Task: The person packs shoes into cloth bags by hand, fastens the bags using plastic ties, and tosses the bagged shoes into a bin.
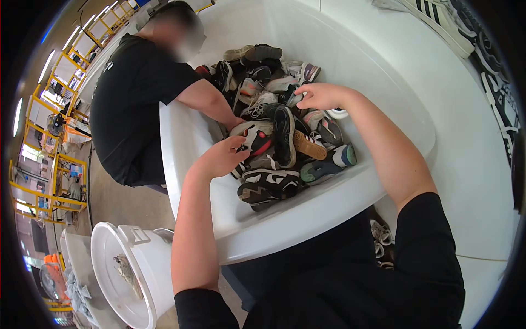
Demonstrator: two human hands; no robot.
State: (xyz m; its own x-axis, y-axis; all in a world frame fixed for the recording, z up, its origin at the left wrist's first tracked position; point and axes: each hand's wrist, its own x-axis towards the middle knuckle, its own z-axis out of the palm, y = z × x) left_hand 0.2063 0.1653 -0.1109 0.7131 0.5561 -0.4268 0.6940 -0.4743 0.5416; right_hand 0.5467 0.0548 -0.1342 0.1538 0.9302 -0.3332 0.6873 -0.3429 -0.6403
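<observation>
A pile of mixed used shoes lies in a large white tub [307, 233] in front of me. My left hand [222, 156] hovers at the pile's near left side, fingers apart, beside a grey, black and red sneaker [257, 141]. My right hand [320, 97] is over the far right part of the pile, thumb and fingers parted and nothing seen between them. Between my hands lies a black shoe [284, 137] next to a tan-soled shoe [309, 146]. A black sneaker with a white swoosh [279, 180] and a green-soled shoe [320, 171] are closer to me.
At the left, a person in a black T-shirt [131, 104] reaches an arm [211, 101] into the pile. A white bin [148, 263] stands at lower left with a light shoe [127, 277] inside. More shoes [498, 98] line the right edge; others [382, 234] sit below the tub.
</observation>
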